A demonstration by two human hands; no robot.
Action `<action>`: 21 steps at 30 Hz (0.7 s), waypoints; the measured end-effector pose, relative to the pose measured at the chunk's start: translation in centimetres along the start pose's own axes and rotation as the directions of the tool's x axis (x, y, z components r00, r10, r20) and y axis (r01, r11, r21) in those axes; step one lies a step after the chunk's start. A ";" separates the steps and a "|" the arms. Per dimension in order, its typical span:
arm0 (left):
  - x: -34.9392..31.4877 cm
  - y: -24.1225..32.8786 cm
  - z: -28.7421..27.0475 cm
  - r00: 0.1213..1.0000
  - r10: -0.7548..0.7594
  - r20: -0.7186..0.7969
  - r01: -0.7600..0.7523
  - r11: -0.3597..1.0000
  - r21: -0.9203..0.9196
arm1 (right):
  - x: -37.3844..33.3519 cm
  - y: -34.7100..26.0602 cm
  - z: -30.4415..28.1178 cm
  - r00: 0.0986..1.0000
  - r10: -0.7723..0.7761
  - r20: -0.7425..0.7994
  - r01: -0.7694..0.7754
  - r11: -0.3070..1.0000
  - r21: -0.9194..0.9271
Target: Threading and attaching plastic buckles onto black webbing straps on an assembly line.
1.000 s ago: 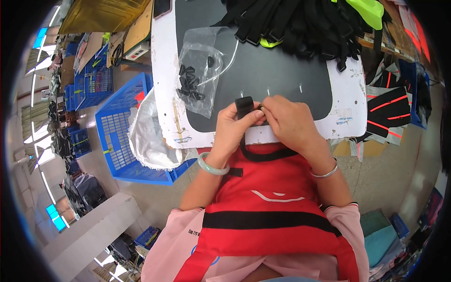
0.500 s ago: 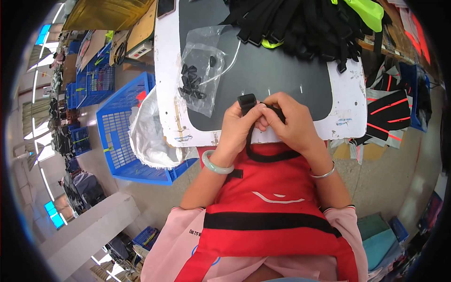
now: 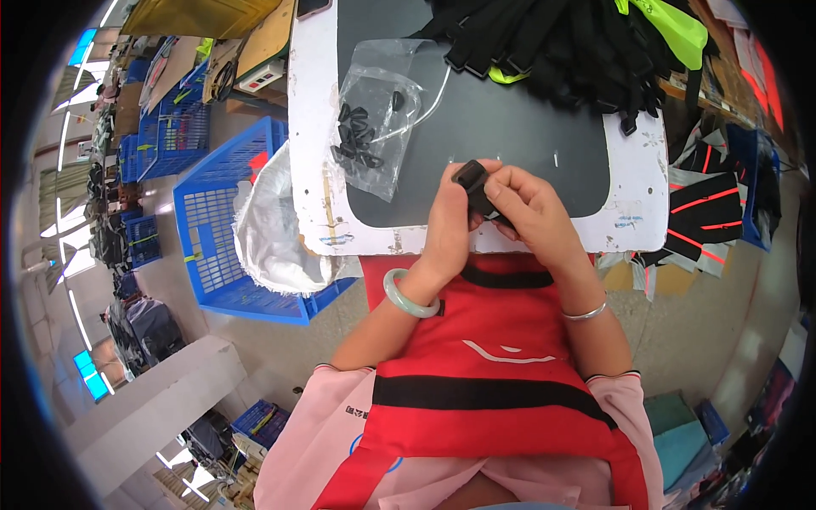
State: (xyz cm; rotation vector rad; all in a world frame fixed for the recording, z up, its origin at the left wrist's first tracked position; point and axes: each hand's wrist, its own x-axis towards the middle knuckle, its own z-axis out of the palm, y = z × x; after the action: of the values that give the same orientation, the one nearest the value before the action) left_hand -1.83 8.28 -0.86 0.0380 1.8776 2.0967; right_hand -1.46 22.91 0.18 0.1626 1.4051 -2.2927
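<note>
Over the desk's [image 3: 633, 183] near edge, a black buckle [image 3: 470, 176] sits between two hands, its long side pointing to the far edge, leaning left. The left hand [image 3: 449, 219] curls its grip around it; the right hand [image 3: 537, 211] pinches it, just as near.

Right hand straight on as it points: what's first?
The right hand would likely meet the small black plastic-looking rectangular piece at its fingertips, then the bare left hand; depth is unclear.
</note>
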 end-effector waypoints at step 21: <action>-1.0 2.0 -3.0 0.972 0.207 0.114 -0.236 0.869 0.435 | -2.2 -1.9 -6.5 0.949 -0.299 -0.097 0.302 0.782 0.545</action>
State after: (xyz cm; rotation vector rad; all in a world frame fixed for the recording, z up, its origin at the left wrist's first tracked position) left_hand -2.04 5.00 0.85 0.4419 2.3696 1.7174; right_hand -1.18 29.97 -0.66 0.1237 0.7575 -2.9244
